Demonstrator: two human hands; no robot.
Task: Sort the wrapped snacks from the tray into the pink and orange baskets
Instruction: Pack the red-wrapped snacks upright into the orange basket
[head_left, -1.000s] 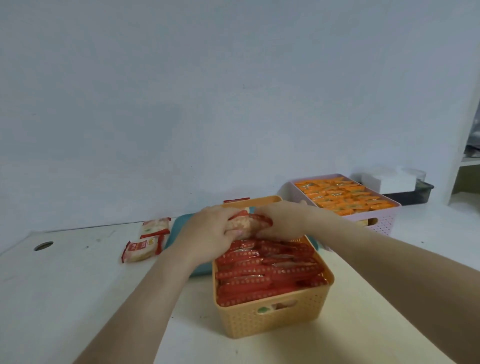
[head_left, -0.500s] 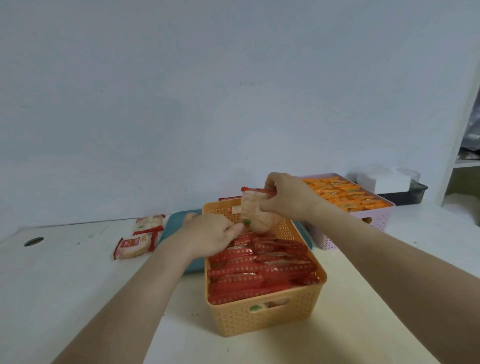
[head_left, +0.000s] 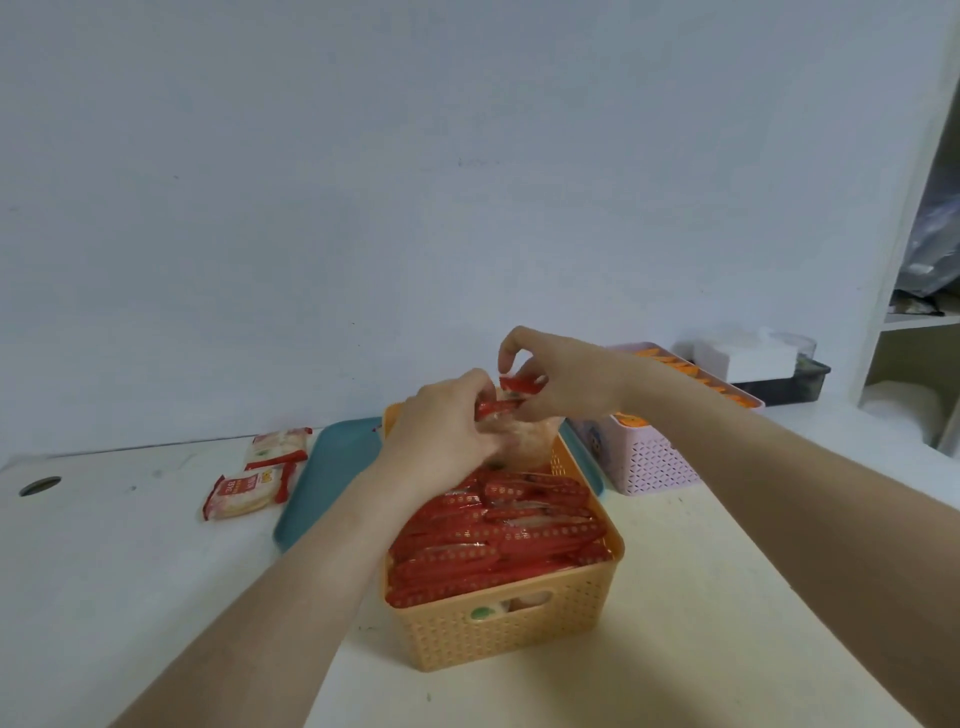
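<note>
I see my left hand (head_left: 441, 436) and right hand (head_left: 558, 382) meeting over the far end of the orange basket (head_left: 511, 629). Both are pinching the same wrapped snack (head_left: 519, 415), a clear packet with a red top edge: the right hand nips the red strip from above with thumb and fingers, while the left hand's fingers curl closed around the packet's left side. The packet stands upright, its lower part dipping inside the basket's far end.

The basket is packed with a row of red-topped packets (head_left: 498, 540) standing on edge, filling it nearly to the rim. Behind and partly under the basket lies a teal tray (head_left: 332, 467), its visible part bare. To the left of the tray, two more packets (head_left: 260, 473) lie flat on the white table (head_left: 104, 571), one touching the other.

To the right, just behind my right forearm, stands the pink basket (head_left: 649, 457), holding orange-wrapped snacks (head_left: 691, 371).
</note>
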